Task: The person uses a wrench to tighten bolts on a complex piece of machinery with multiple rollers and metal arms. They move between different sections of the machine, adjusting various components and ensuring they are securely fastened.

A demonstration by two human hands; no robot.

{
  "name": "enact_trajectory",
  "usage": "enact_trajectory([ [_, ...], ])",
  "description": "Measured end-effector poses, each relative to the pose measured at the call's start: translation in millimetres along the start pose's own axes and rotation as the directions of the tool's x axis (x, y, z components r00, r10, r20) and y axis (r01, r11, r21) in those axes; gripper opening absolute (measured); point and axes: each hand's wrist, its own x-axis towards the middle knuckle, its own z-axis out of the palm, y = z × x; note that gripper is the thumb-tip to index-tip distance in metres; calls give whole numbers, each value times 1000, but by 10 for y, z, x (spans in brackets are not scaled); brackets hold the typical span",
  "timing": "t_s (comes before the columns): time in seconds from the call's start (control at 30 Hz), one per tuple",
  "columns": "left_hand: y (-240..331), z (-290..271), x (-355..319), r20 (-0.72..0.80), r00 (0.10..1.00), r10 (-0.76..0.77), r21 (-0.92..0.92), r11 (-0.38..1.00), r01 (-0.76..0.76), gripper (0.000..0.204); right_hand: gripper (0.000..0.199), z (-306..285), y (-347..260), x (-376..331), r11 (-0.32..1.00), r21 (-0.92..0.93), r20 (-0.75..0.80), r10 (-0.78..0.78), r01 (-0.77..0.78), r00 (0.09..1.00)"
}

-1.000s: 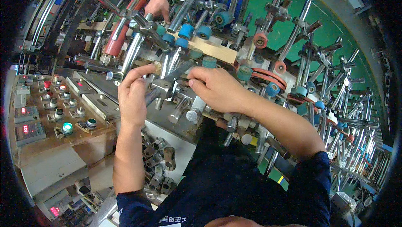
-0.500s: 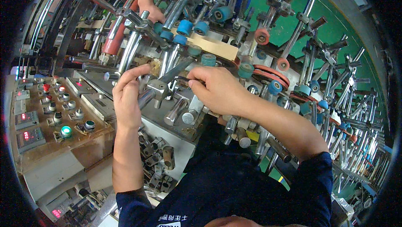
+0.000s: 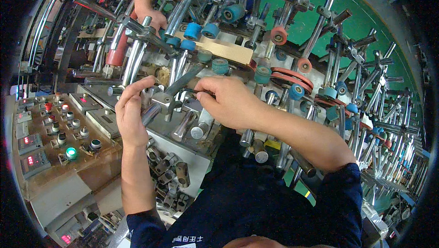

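Note:
My left hand (image 3: 131, 117) curls its fingers around the left side of a metal rod clamp (image 3: 163, 100); its thumb is hidden. A thick round rod (image 3: 150, 113) and a dark flat bar (image 3: 185, 80) meet at this clamp. My right hand (image 3: 228, 101) is closed in a pinch on a thin dark hex key (image 3: 188, 90), which points left toward the clamp; where its tip sits is hard to make out. Just below stand two chrome rod ends (image 3: 197, 132). Turquoise rollers (image 3: 220, 66) lie beyond my right hand.
Another person's hand (image 3: 153, 18) reaches in among the rods at the far left. A pale wood strip (image 3: 224, 50) runs between blue rollers (image 3: 192, 31). At left is a control panel (image 3: 59, 127) with lit buttons. Loose clamp blocks (image 3: 182, 175) lie nearby. Rods with rollers crowd the right.
The whole view has shifted slightly, so most things appear further left. Both my hands stay at the clamp, with the hex key still in the right one.

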Motion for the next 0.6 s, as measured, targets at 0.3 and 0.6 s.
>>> enact_trajectory([
  [0.3,23,-29,-33,-12,1000,16,21,1000,-16,37,25,44,-2,29,999,-40,-23,-22,21,999],
  [0.6,68,-6,-36,-39,999,-20,151,988,26,41,22,-88,-283,107,993,-118,28,30,-26,999],
])
